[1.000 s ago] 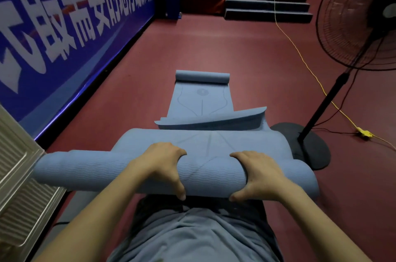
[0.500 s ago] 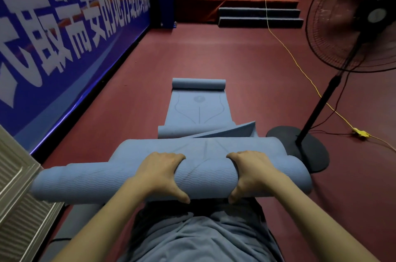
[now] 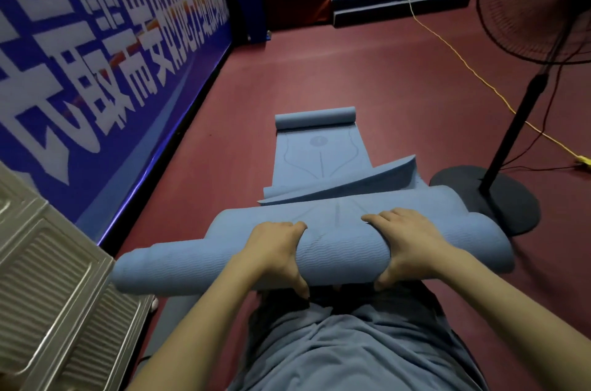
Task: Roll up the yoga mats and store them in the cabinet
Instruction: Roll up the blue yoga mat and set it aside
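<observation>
The mat [image 3: 204, 259], a half-rolled blue roll, lay across the red floor [image 3: 367, 77] before the person's knees. Left hand [image 3: 275, 250] and right hand [image 3: 406, 240] gripped its middle, fingers curled over. A fan [image 3: 508, 147] stood right.

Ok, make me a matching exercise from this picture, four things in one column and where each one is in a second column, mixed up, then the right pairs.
Things:
1. thick blue yoga mat roll
2. small blue mat roll
3. black pedestal fan
4. yellow cable

Places:
A. far end of the flat mat
B. running towards the steps
C. under the left hand and right hand
D. standing right of the mats

Pairs: 1-C, 2-A, 3-D, 4-B
</observation>
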Demonstrator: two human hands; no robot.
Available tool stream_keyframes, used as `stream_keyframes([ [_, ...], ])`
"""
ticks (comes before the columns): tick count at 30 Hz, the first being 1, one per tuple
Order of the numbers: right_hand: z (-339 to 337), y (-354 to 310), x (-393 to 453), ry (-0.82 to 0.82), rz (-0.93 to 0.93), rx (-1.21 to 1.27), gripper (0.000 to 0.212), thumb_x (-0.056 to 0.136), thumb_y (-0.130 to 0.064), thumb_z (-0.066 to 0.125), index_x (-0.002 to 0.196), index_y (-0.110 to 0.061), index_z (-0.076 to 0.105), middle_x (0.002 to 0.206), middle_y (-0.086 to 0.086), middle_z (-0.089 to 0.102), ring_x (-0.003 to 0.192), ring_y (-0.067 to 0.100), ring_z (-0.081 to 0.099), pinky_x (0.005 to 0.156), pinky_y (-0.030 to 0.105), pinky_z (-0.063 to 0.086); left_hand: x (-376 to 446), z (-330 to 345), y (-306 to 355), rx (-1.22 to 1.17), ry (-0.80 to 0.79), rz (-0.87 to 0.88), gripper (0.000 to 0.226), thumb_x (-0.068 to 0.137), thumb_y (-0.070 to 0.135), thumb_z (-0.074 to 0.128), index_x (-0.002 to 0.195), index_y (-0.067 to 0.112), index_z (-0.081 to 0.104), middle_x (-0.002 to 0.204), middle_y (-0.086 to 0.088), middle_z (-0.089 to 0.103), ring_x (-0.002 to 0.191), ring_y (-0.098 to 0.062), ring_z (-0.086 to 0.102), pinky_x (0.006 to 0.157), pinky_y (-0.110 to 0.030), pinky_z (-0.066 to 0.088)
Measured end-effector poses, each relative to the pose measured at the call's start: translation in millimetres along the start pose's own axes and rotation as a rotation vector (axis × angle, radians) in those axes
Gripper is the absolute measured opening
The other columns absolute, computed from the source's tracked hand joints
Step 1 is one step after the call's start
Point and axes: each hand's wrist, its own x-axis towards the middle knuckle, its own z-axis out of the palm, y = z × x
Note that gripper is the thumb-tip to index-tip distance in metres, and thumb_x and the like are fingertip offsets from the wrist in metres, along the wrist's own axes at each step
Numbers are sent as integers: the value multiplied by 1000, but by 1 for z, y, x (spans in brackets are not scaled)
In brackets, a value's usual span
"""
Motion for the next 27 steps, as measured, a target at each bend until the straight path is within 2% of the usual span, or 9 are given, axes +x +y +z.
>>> stream_keyframes([
  [3,3,2,-2,35,25,0,117,38,-86,64,142,-37,42,128,-15,57,116,16,51,101,33,41,9,-9,1,-20,-51,12,103,36,75,85,122,30,52,110,7,69,101,-23,64,86,-41,54],
  [6,-4,2,-3,53,31,-4,108,35,-85,66,132,-41,48,118,-17,63,106,14,58,83,30,46,11,-15,3,-51,-91,8,101,36,74,86,120,30,54,109,5,69,100,-24,63,87,-43,54],
  [8,-12,-1,-2,49,29,17,103,32,-83,69,125,-42,51,112,-18,63,101,12,60,78,30,48,9,-17,1,-79,-115,-3,100,36,74,87,120,31,54,108,5,69,99,-24,62,86,-43,54],
  [14,-22,-1,8,-47,32,86,99,29,-78,76,118,-40,54,104,-17,64,95,12,60,79,31,51,12,-30,-5,-141,-236,-19,93,37,71,89,115,36,56,110,9,67,99,-20,60,89,-42,55],
  [18,-24,5,12,-195,39,171,106,23,-79,82,118,-42,56,108,-17,63,97,10,61,85,30,54,13,-38,-2,-172,-307,-11,88,39,66,93,115,36,61,113,12,68,103,-17,62,92,-39,55],
  [22,-28,9,7,-332,28,227,103,27,-73,88,120,-41,58,110,-17,62,98,7,62,89,30,55,8,-33,-2,-222,-373,0,78,40,62,95,107,37,64,101,17,68,95,-11,64,89,-34,57],
  [25,-22,8,2,-295,13,180,101,32,-79,82,123,-42,54,112,-19,63,101,9,61,88,30,52,8,-28,-1,-232,-352,-6,79,36,66,93,104,38,63,98,20,66,94,-10,64,88,-34,57],
  [27,-15,10,-4,-186,-6,161,100,34,-83,78,122,-43,52,112,-22,63,101,7,61,87,30,50,9,-25,0,-225,-325,-10,83,33,70,90,105,38,62,101,19,66,97,-12,64,90,-37,57],
])
